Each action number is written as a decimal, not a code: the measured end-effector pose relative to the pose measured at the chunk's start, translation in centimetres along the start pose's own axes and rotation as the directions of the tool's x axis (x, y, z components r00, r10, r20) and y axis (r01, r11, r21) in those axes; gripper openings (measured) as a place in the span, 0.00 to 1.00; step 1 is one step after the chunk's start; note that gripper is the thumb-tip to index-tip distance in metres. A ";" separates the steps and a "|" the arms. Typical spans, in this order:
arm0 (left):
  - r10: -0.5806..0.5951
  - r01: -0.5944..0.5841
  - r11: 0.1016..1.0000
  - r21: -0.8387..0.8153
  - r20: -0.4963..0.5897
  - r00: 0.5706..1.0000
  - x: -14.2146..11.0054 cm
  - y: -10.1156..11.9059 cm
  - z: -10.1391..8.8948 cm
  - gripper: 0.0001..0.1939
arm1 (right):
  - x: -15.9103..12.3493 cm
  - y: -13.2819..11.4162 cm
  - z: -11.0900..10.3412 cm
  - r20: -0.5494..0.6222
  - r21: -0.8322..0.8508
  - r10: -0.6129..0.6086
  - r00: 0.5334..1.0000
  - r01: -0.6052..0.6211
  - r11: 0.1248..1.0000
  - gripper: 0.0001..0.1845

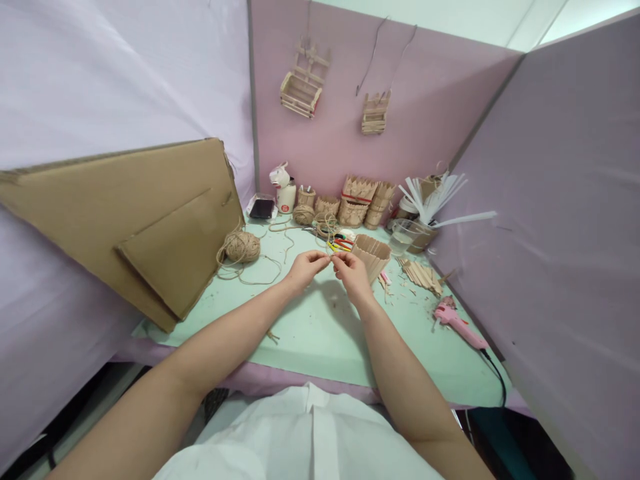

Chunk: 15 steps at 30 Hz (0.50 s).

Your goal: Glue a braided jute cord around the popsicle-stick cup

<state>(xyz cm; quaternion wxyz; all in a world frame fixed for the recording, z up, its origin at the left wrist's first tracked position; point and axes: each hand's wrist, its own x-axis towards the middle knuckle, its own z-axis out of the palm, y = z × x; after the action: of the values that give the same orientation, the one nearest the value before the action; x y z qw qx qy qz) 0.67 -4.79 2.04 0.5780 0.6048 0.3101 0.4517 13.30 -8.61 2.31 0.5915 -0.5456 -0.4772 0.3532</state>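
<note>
Over the middle of the table, my left hand (309, 268) and my right hand (351, 272) meet fingertip to fingertip, both pinched closed. Whatever they hold between them is too small to make out. Just behind the fingertips, loops of thin twine (326, 225) lie beside pliers with red and yellow handles (341, 244). A cup-shaped holder of wooden sticks (373, 255) stands right beside my right hand and is partly covered by it. Left of my left hand, a ball of twine (243, 247) rests on the table with loose strands around it.
A pink glue gun (459, 325) with a black cord lies at the right. Flat wooden sticks (421, 275), a clear plastic cup (403, 237) and white strips (433, 200) are nearer the back. Folded cardboard (150, 233) leans at the left. Finished stick holders (353, 212) line the back wall.
</note>
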 end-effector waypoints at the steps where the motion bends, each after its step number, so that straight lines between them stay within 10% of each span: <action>1: -0.002 0.002 1.000 0.009 -0.005 1.000 0.0 0.0 0.0 0.16 | 0.0 0.0 0.0 0.001 0.003 -0.004 1.000 0.004 1.000 0.13; 15: 0.083 -0.061 0.984 0.169 -0.121 0.989 -0.1 0.4 0.3 0.10 | 0.0 0.5 0.1 0.015 -0.076 -0.030 0.999 0.031 0.997 0.14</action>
<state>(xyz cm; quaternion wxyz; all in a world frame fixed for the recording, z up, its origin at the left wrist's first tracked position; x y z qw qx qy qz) 0.87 -5.04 2.44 0.4881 0.6315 0.3606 0.4826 13.28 -8.48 1.85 0.5724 -0.5579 -0.5026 0.3294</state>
